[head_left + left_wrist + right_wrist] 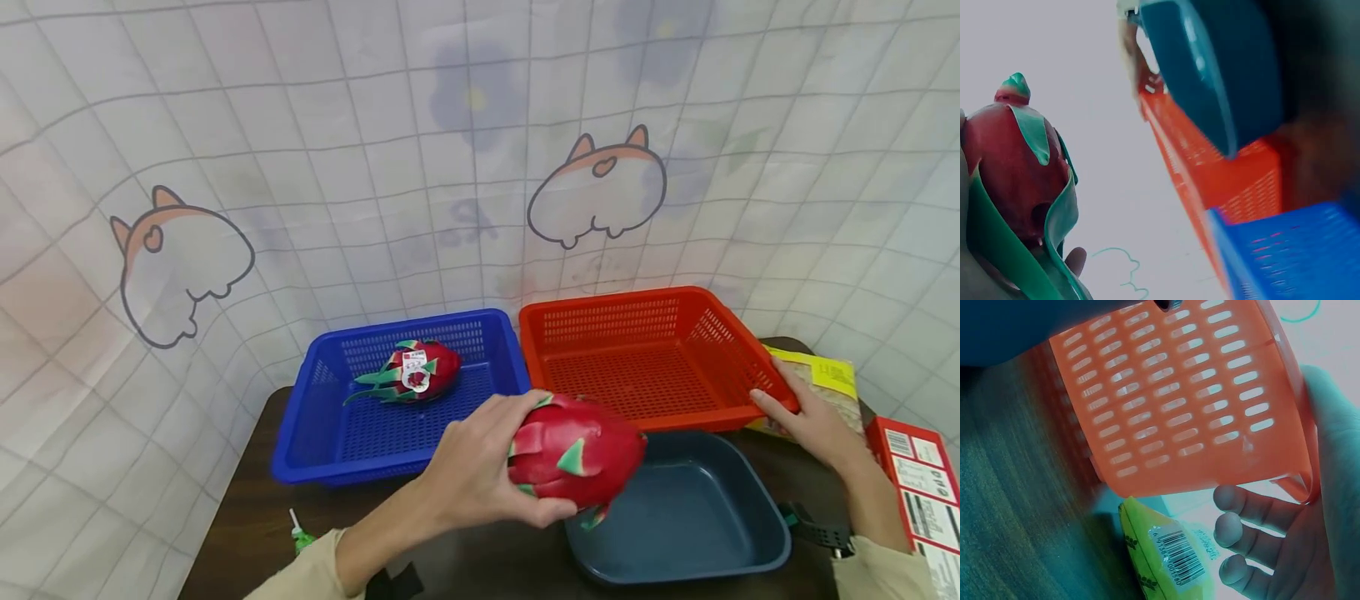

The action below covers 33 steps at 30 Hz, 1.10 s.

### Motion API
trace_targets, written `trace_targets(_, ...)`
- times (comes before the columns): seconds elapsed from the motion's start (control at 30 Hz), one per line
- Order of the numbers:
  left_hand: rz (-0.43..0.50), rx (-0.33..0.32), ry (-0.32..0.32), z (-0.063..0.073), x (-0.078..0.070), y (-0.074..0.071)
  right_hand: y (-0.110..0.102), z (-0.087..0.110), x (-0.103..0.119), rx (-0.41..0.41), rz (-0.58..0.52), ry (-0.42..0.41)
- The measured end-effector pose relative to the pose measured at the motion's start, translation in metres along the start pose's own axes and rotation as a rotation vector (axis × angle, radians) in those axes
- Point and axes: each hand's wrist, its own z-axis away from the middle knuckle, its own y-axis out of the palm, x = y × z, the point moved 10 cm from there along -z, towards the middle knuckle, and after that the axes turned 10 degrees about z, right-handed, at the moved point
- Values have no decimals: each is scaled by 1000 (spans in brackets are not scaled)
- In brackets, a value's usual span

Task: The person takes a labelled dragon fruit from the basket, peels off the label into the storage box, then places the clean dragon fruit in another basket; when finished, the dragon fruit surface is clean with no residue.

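So, dragon fruit (pixel 579 448) in left hand (pixel 480 471)

Held dragon fruit (pixel 581 450) part-hidden by left grip (pixel 480 471); red box (pixel 926 492) cropped

Box runs off head view's right edge. Tray (pixel 690 517): far left corner blocked by fruit. Yellow packet (pixel 838 385) partly behind red basket (pixel 622 375) and right grip (pixel 813 421). Green item (pixel 302 540) partly behind left sleeve (pixel 311 575), too small to identify. Sticker (pixel 415 371) print on second fruit (pixel 446 364) unreadable. Blue basket (pixel 1291 250) blurred, cut off in left wrist view.
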Motion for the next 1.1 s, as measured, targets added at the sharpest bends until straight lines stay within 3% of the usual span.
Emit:
trace_targets(0.13,-32,11,72,-58,-9,16,-7,2,-8,-2,16,13)
trace_targets(0.23,-22,71,69,-97,-8,36,-8,5,-11,1,8,14)
trace_targets(0.37,23,166,49,-133,0,72,-4,16,-16,18,-2,18)
trace_targets(0.5,31,198,25,-155,9,104,5,29,-19,43,-24,24)
trace_targets(0.63,59,198,-23,-176,24,126,9,32,-19,66,-31,31)
trace_targets(0.87,69,151,-224,-228,70,159,-9,12,-9,58,-58,-9)
trace_targets(1.0,35,185,-308,-240,95,178,-9,8,-3,56,-71,-10)
trace_targets(1.1,-20,195,-359,-243,112,181,-7,2,4,51,-91,-19)
